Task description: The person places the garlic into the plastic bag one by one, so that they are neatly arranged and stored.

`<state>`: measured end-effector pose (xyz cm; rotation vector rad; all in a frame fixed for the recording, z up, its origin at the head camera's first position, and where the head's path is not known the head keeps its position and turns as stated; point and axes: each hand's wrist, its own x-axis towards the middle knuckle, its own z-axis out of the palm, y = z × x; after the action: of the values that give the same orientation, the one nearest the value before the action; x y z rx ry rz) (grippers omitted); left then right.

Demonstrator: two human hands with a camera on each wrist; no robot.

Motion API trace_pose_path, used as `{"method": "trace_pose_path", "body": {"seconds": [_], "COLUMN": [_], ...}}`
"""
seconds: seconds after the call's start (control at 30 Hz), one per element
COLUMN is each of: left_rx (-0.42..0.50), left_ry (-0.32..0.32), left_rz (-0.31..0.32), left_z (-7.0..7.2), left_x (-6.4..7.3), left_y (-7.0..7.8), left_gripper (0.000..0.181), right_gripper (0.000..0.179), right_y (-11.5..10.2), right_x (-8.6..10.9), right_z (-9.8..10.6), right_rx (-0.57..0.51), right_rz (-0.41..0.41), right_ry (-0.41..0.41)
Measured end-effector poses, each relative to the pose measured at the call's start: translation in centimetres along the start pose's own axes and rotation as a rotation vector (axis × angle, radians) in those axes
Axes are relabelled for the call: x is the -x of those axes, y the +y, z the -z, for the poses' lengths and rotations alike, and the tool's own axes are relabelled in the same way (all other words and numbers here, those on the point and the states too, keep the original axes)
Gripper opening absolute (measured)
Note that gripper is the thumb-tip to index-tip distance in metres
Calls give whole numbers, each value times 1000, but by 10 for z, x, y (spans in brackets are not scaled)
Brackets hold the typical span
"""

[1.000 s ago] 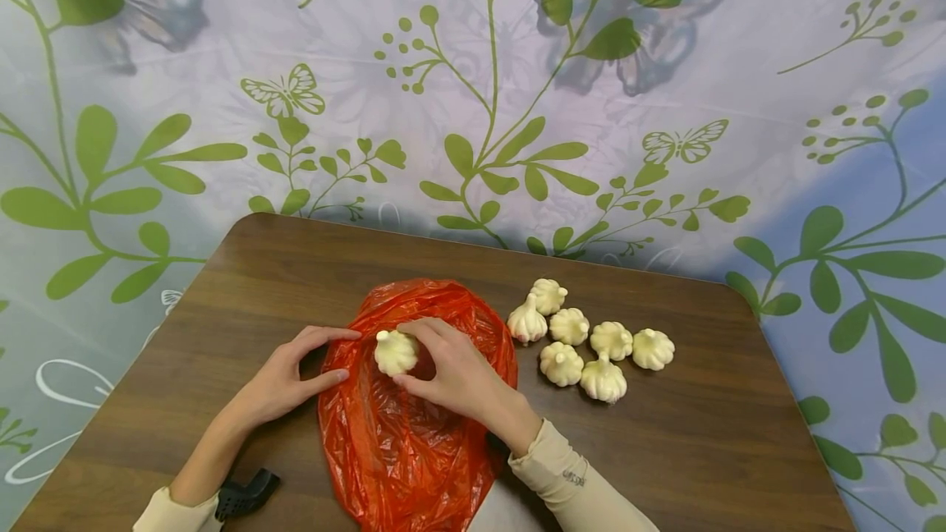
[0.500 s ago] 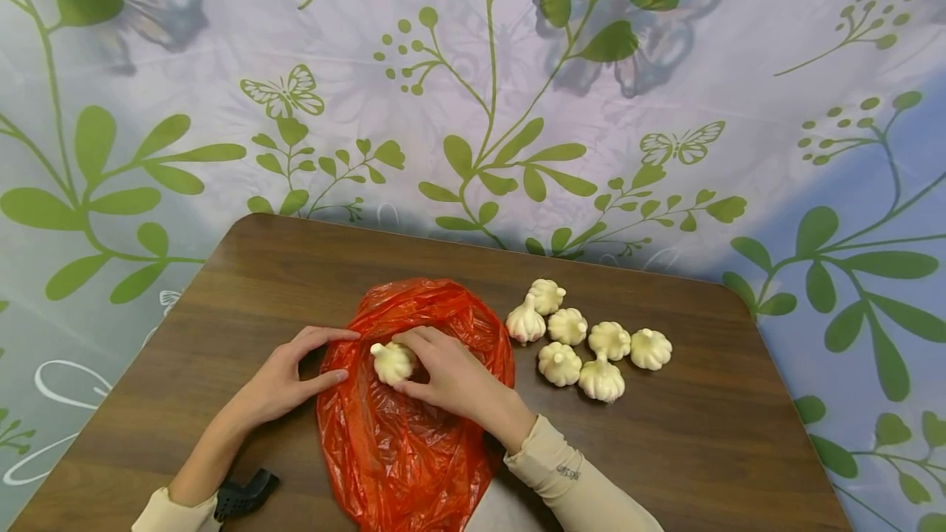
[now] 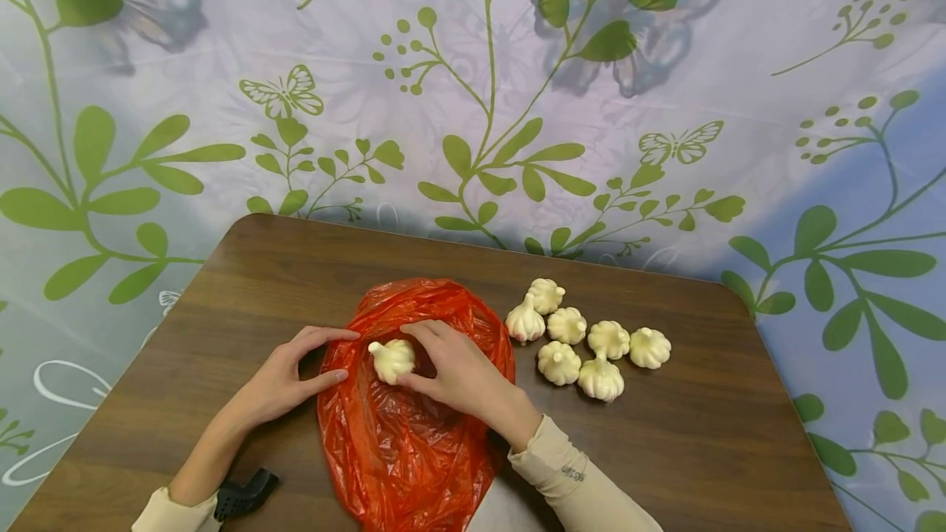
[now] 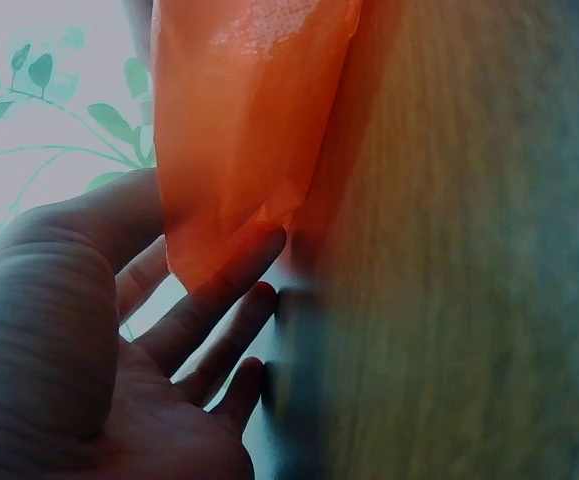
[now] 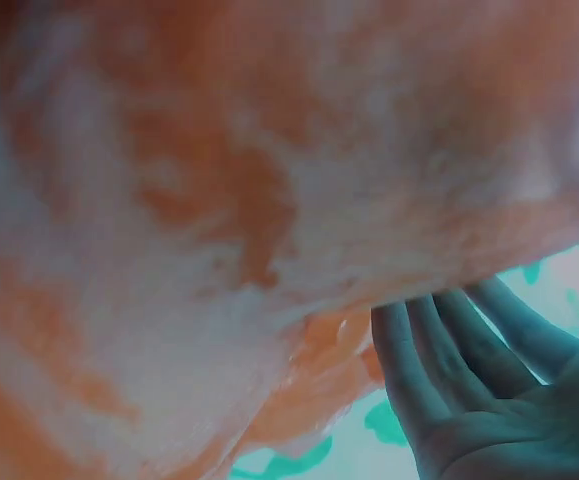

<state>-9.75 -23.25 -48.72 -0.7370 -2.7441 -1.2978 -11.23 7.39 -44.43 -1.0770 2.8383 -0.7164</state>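
A pale garlic bulb (image 3: 393,361) lies in the open mouth of a red plastic bag (image 3: 414,466), its stem pointing left. Beside it is my right hand (image 3: 466,372), thumb and fingers spread apart around the bulb's right side. In the right wrist view the fingers (image 5: 424,345) look straight, their tips behind the bag's film. My left hand (image 3: 284,376) touches the bag's left rim with index finger and thumb apart. Through the film in the left wrist view, one extended fingertip (image 4: 259,255) shows. What lies deeper in the bag is hidden.
Several more garlic bulbs (image 3: 559,363) stand loosely grouped on the brown wooden table (image 3: 702,433), right of the bag. A black plastic piece (image 3: 247,493) sits by the left wrist. Part of a white sheet (image 3: 510,509) shows beneath the right forearm. A leaf-patterned cloth (image 3: 355,39) hangs behind.
The garlic bulb has tipped, so its stem now points left, and it sits slightly further left. The right hand's fingers have spread away from it. My left hand stays put.
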Motion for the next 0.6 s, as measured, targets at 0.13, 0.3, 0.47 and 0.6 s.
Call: {"method": "trace_pose_path", "body": {"seconds": [0.13, 0.3, 0.47, 0.6], "left_rx": [1, -4, -10, -14], "left_ry": [0, 10, 8, 2], "left_rz": [0, -8, -8, -6], "left_z": [0, 0, 1, 0], "left_x": [0, -1, -1, 0], "left_y": [-1, 0, 0, 0], "left_gripper": [49, 50, 50, 50], "right_gripper": [62, 54, 50, 48], "right_y": [4, 5, 6, 8], "right_x": [7, 15, 20, 24], "right_z": [3, 9, 13, 14], "right_rx": [-19, -47, -71, -64], "right_rz": [-7, 6, 6, 15], "right_ry": [51, 109, 140, 173]}}
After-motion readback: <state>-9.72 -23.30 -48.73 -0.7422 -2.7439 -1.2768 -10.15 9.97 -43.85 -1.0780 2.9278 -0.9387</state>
